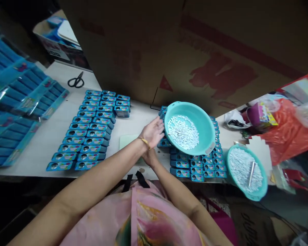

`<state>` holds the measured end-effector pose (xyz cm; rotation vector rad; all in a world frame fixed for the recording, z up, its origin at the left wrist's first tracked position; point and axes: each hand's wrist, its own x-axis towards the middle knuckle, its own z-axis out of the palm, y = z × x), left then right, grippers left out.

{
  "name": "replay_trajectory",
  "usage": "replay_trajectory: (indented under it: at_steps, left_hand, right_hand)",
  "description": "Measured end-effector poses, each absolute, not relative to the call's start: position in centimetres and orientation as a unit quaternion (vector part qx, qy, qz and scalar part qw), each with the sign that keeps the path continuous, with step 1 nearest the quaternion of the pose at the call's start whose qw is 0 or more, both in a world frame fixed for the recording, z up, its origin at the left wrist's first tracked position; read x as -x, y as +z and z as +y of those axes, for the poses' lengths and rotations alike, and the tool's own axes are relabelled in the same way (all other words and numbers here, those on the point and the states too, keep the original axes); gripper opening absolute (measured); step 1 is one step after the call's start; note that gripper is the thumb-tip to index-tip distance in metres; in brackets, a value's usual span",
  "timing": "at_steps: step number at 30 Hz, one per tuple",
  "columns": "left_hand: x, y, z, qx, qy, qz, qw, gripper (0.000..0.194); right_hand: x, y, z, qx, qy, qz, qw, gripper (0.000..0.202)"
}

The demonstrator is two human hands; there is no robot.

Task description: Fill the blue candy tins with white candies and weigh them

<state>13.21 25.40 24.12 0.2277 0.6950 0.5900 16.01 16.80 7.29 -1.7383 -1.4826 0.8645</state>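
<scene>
My left hand (153,132) reaches across to the left side of a turquoise basin (201,119). Its palm shows and its fingers are stretched out, close to the basin rim and some small blue boxes (164,142); whether they touch is unclear. Small white pieces (183,133) lie in the basin, which rests on top of the boxes. Under my left wrist is my right hand (149,157), its fingers mostly hidden. A pale green flat pad (127,140) lies beside my left wrist, partly covered by it.
Rows of small blue boxes (96,133) stand left. Scissors (76,81) lie behind them, near blue display packs (28,92). A large cardboard box (143,51) walls the back. Right, a second turquoise basin (255,195) holds white pieces and a metal tube (251,173).
</scene>
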Motion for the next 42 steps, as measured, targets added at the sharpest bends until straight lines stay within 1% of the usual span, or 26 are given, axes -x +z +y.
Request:
replay_trajectory:
  at_steps: [3,6,7,8,10,12,14,17,23,28,34,38,40,42]
  left_hand:
    - [-6.5,20.9,25.7,-0.136,0.4,0.35,0.836,0.029]
    - [0.8,16.2,24.5,-0.093,0.494,0.437,0.746,0.028]
    - [2.4,14.7,23.8,-0.062,0.501,0.459,0.731,0.027]
    - [3.6,13.3,23.2,-0.029,0.484,0.466,0.74,0.027]
    - [4.4,11.0,22.3,0.027,0.447,0.445,0.775,0.028]
    - [3.9,9.7,22.0,0.053,0.433,0.407,0.803,0.028]
    - [3.2,9.3,22.1,0.066,0.437,0.377,0.814,0.028]
    - [2.7,9.3,22.2,0.081,0.435,0.367,0.818,0.025]
    - [3.1,8.9,21.9,0.086,0.411,0.37,0.829,0.022]
    - [3.3,8.3,21.5,0.097,0.422,0.363,0.825,0.021]
    - [3.3,7.6,21.1,0.088,0.401,0.371,0.833,0.021]
    - [3.2,7.7,20.9,0.109,0.41,0.374,0.825,0.021]
    - [3.5,7.9,20.8,0.119,0.412,0.378,0.821,0.02]
    - [4.0,8.1,20.7,0.131,0.415,0.383,0.815,0.02]
  right_hand:
    - [-17.0,8.6,17.0,0.654,0.308,-0.6,0.343,0.032]
    - [-17.1,10.7,17.4,0.636,0.251,-0.661,0.308,0.033]
    - [-16.9,11.5,17.5,0.63,0.229,-0.683,0.289,0.034]
    - [-16.5,12.4,17.6,0.623,0.208,-0.705,0.27,0.036]
    - [-15.4,14.1,17.8,0.6,0.168,-0.749,0.225,0.041]
    - [-14.3,15.5,17.8,0.572,0.127,-0.79,0.181,0.045]
    - [-13.3,16.3,17.9,0.556,0.092,-0.814,0.144,0.044]
    - [-12.6,16.7,17.8,0.556,0.062,-0.821,0.113,0.042]
    - [-12.4,16.6,17.0,0.538,0.047,-0.834,0.108,0.042]
    - [-13.0,16.0,16.5,0.584,0.067,-0.802,0.103,0.042]
    - [-12.6,16.2,15.7,0.557,0.06,-0.821,0.111,0.042]
    - [-13.0,15.5,15.7,0.573,0.056,-0.81,0.111,0.042]
    - [-13.6,14.8,15.8,0.585,0.071,-0.797,0.132,0.043]
    - [-14.2,13.6,16.3,0.606,0.111,-0.766,0.186,0.041]
